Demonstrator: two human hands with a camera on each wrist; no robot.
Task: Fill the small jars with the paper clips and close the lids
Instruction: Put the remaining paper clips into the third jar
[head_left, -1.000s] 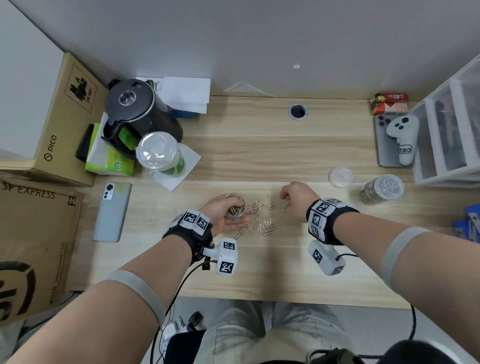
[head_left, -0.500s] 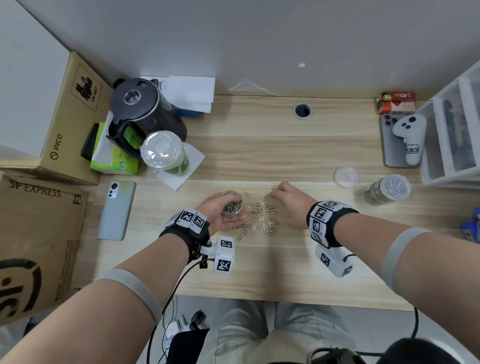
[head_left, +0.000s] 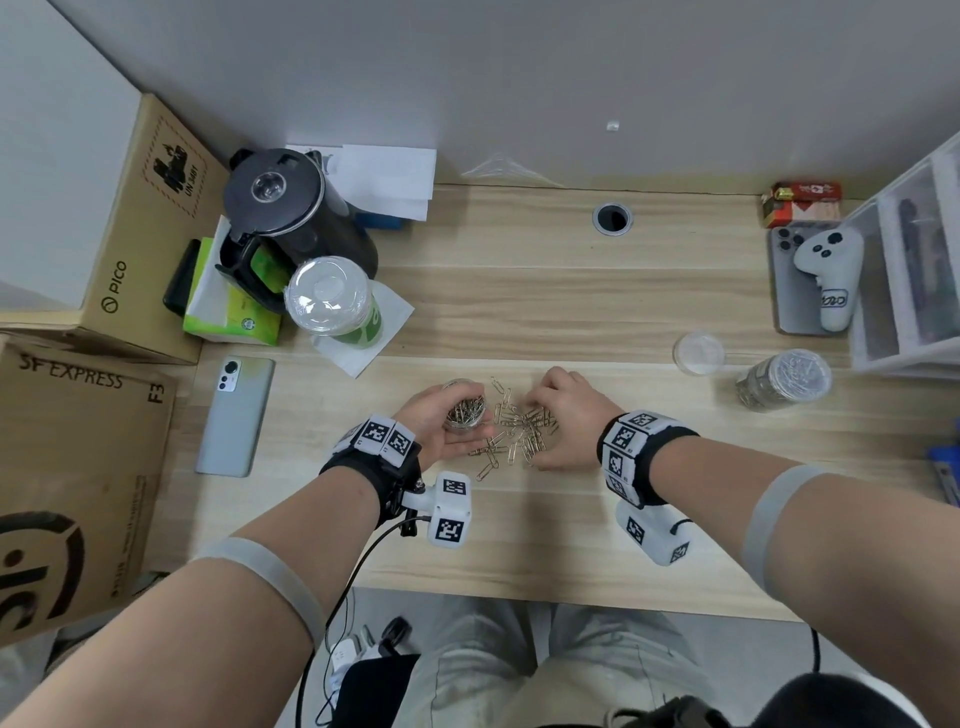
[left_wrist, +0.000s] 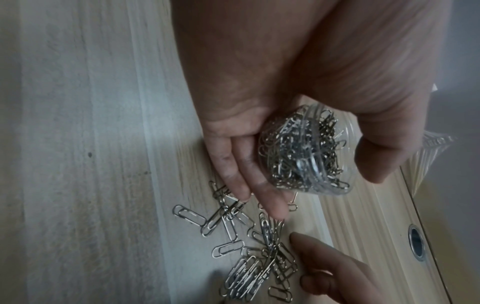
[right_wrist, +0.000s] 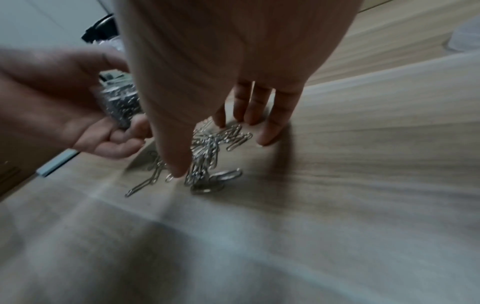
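The left hand (head_left: 434, 423) curls its thumb and fingers round a small clear jar (head_left: 466, 406), holding it just above the worktop (head_left: 571, 312) with its open mouth turned up in the head view; the jar is already packed with paper clips. In the left wrist view the thumb sits on one side of the jar (left_wrist: 303, 152) and the fingers (left_wrist: 244, 170) run along the other, their tips reaching down towards the loose clips.

The right hand (head_left: 563, 415) is spread fairly wide over the loose pile of paper clips (head_left: 519, 428) lying on the worktop just right of the jar. Its fingers are nearly straight and its fingertips (right_wrist: 270, 135) touch the wood round the pile, the thumb on the near side and the other fingers on the far side; it grips nothing that can be seen.

A loose clear lid (head_left: 698, 353) lies on the worktop well to the right, and beside it stands a second jar (head_left: 784, 379), full of clips and capped.

The right wrist view is blurred, so single clips under the palm are hard to tell apart, and the jar there is mostly hidden behind both hands. Whether any clip is caught under the right hand's fingers cannot be made out. The head view shows the right hand only from the back
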